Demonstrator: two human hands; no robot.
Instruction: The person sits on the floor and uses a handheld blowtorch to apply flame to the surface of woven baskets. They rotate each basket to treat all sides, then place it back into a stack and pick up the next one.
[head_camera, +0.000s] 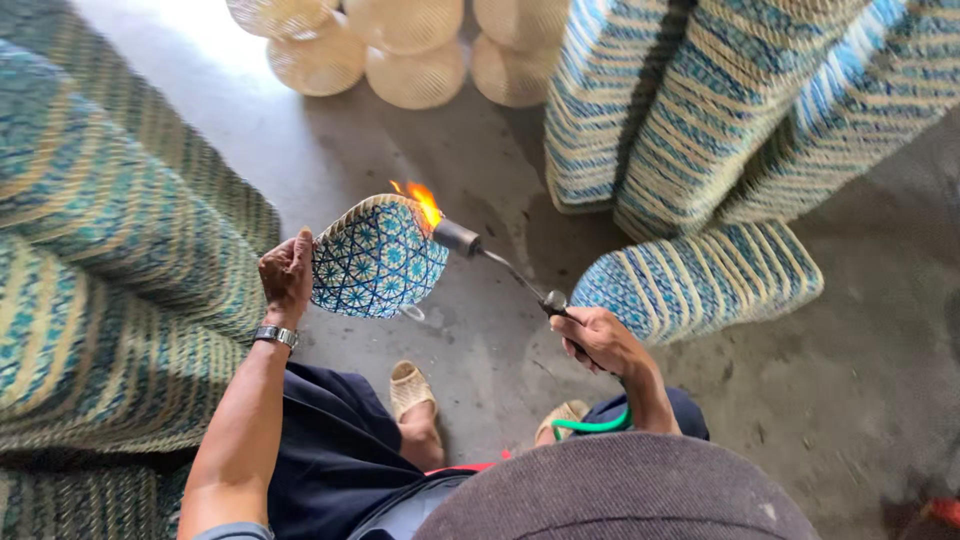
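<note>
My left hand (287, 274), with a wristwatch on the wrist, grips the edge of a small woven basket (375, 262) with a blue and white star pattern, held up over the concrete floor. My right hand (603, 340) holds the handle of a gas torch (500, 265) fed by a green hose (592, 426). The torch's metal nozzle points at the basket's upper right rim, and an orange flame (425, 203) licks that rim.
Stacks of blue and tan woven baskets stand at the left (110, 260) and upper right (740, 110); one lies on its side at right (700, 282). Several pale round baskets (410, 50) sit at the far end. My sandalled feet (412, 392) rest on the floor.
</note>
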